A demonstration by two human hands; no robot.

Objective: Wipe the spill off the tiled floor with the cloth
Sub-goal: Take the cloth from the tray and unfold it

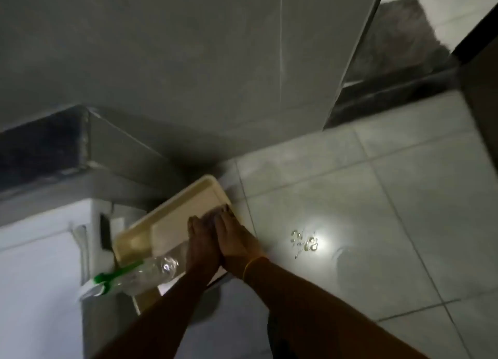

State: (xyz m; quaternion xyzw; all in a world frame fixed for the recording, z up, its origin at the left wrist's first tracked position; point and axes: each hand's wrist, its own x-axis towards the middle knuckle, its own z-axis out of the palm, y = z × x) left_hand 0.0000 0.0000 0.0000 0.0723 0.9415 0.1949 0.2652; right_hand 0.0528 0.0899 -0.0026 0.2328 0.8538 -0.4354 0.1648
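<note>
The spill (pixel 304 241) lies on the pale tiled floor (pixel 377 197) as a small cluster of shiny droplets, just beside a bright reflected glare and to the right of the person's hands, apart from them. Nearest the camera, both bare forearms reach forward from the bottom edge. The right wrist carries a thin yellow band (pixel 252 264). A clear plastic spray bottle (pixel 145 275) with a green trigger head lies on its side at the left, its body just beside the left forearm. Beyond it, the left hand (pixel 200 240) and right hand (pixel 231 237) sit side by side, touching, over the near right part of a cream-coloured tray (pixel 188 197). Their fingertips meet a blurred greyish patch on the tray that may be the cloth (pixel 215 211); whether the fingers are closed on it or merely laid flat cannot be told. Farther off stands a grey tiled wall (pixel 188 62), with a dark doorway threshold (pixel 398 94) at the upper right.
</note>
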